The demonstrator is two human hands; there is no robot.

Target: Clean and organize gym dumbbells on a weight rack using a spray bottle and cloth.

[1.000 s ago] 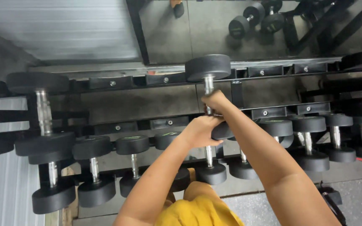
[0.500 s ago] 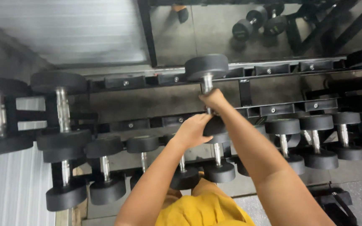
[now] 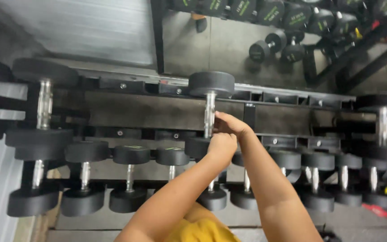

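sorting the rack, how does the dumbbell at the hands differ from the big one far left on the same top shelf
The dumbbell at the hands has smaller heads than the far-left dumbbell, whose heads are clearly wider. The right hand touches its handle and the left hand rests at its near head; the far-left dumbbell is untouched. Empty cradles flank it, while the far-left one has another big dumbbell beside it. Both have black round heads and a chrome handle, lying front to back on the top shelf.

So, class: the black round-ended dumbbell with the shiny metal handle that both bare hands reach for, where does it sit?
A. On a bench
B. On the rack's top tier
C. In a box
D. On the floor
B: the black round-ended dumbbell lies across the rack's top tier, the left hand and right hand at its handle.
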